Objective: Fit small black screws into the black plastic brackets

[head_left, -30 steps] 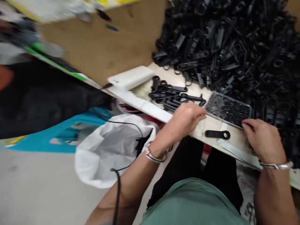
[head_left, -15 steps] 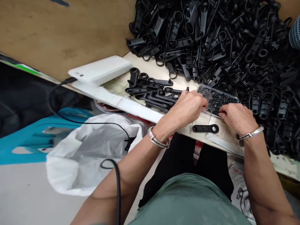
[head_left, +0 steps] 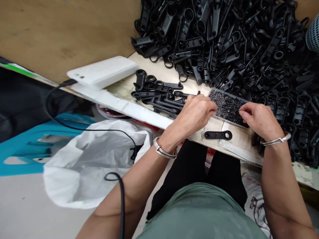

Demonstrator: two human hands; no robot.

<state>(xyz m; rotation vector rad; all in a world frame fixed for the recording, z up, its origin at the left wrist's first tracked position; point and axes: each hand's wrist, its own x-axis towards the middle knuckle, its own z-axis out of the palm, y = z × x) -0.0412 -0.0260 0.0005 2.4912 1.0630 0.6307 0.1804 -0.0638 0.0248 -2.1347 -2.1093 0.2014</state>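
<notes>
My left hand (head_left: 195, 113) rests curled at the left edge of a clear tray of small black screws (head_left: 228, 106), fingers closed; what they hold is hidden. My right hand (head_left: 260, 119) hovers over the tray's right end with thumb and fingers pinched together. One black plastic lever part (head_left: 218, 135) lies flat on the board just below my hands. A small stack of the same parts (head_left: 159, 96) sits left of my left hand. A large heap of black lever parts (head_left: 236, 43) fills the bench behind the tray.
A white power bank (head_left: 103, 71) with a black cable (head_left: 82, 129) lies at the board's left end. A white plastic bag (head_left: 94, 162) hangs below the bench edge. A blue basket (head_left: 314, 33) shows at the far right. Wooden benchtop (head_left: 62, 33) lies upper left.
The view has steadied and swung right. My right hand moved from the tray's near right corner onto the screws, then shifted slightly right. My left hand stayed at the tray's left edge.
</notes>
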